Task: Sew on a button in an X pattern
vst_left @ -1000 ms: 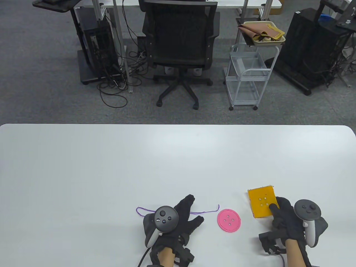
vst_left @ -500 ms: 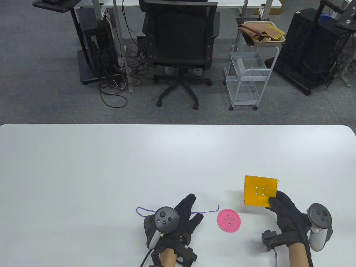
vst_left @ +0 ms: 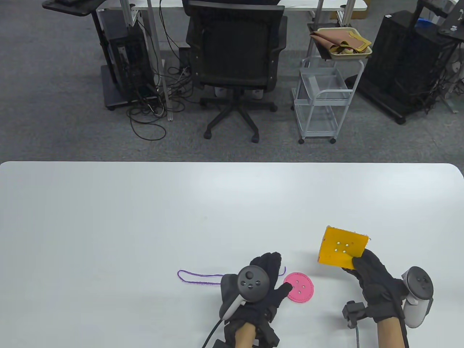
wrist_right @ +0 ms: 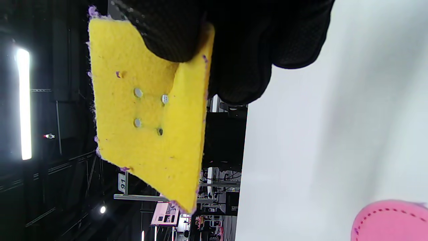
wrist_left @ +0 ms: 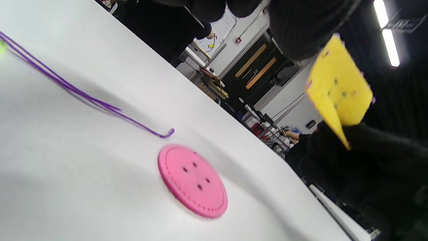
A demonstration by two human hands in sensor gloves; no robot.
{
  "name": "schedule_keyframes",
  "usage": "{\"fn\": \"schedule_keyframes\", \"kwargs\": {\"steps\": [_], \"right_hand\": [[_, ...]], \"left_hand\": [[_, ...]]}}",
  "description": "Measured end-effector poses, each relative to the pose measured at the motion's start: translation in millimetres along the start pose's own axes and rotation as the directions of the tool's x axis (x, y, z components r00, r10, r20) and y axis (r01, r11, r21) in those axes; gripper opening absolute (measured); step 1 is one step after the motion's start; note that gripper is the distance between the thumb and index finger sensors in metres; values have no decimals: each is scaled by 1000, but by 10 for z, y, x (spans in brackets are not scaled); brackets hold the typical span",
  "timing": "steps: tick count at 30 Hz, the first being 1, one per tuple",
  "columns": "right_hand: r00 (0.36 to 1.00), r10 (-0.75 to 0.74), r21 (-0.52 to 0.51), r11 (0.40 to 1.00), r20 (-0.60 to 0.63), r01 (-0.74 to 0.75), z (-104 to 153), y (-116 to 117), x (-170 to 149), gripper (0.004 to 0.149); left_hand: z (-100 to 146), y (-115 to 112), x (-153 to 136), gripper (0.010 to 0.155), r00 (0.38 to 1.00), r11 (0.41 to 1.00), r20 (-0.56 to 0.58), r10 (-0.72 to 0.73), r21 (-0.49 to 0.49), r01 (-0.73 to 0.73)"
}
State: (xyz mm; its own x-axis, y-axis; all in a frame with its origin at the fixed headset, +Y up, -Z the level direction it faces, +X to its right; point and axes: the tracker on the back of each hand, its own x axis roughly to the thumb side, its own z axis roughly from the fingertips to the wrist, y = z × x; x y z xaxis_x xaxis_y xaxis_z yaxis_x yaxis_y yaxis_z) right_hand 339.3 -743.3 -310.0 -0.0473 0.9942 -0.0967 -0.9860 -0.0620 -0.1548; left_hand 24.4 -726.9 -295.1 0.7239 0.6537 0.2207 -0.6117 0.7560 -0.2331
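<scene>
A pink felt button (vst_left: 299,287) with four holes lies flat on the white table (vst_left: 145,217); the left wrist view shows this button (wrist_left: 192,180) with nothing on top of it. My left hand (vst_left: 270,275) lies just left of it, fingers extended, thumb tip at the button's left edge; whether it touches is unclear. A purple thread (vst_left: 197,277) runs on the table under that hand. My right hand (vst_left: 369,270) pinches the lower right corner of a yellow felt square (vst_left: 340,246) held tilted above the table. Four small holes show in the square (wrist_right: 143,134).
The hands work near the table's front edge, right of centre. Beyond the far edge, on the floor, stand a black office chair (vst_left: 235,54) and a white wire cart (vst_left: 322,98) carrying a tray of fabric.
My left hand slid right from over the thread to the button's left edge. My right hand raised the yellow square off the table and tilted it up.
</scene>
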Motion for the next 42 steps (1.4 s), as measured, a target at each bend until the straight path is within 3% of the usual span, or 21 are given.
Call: {"fn": "schedule_keyframes", "kwargs": {"steps": [4, 7, 13, 19, 42], "right_hand": [[1000, -17, -12, 1000, -9, 17, 5, -41, -7, 37], [999, -42, -6, 999, -15, 41, 3, -57, -19, 37], [1000, 9, -11, 1000, -28, -9, 3, -42, -28, 37], [999, 7, -7, 1000, -32, -7, 15, -34, -17, 37], [997, 37, -6, 999, -61, -38, 17, 6, -39, 37]], "left_hand": [[-195, -238, 101, 78, 992, 993, -72, -108, -63, 104], [-352, -440, 112, 81, 967, 966, -151, -206, -188, 176], [-537, -694, -18, 87, 943, 930, -250, -220, -346, 126], [-601, -814, -111, 93, 928, 900, -295, -227, -428, 84], [-614, -847, -187, 92, 933, 871, -304, -192, -490, 20]]}}
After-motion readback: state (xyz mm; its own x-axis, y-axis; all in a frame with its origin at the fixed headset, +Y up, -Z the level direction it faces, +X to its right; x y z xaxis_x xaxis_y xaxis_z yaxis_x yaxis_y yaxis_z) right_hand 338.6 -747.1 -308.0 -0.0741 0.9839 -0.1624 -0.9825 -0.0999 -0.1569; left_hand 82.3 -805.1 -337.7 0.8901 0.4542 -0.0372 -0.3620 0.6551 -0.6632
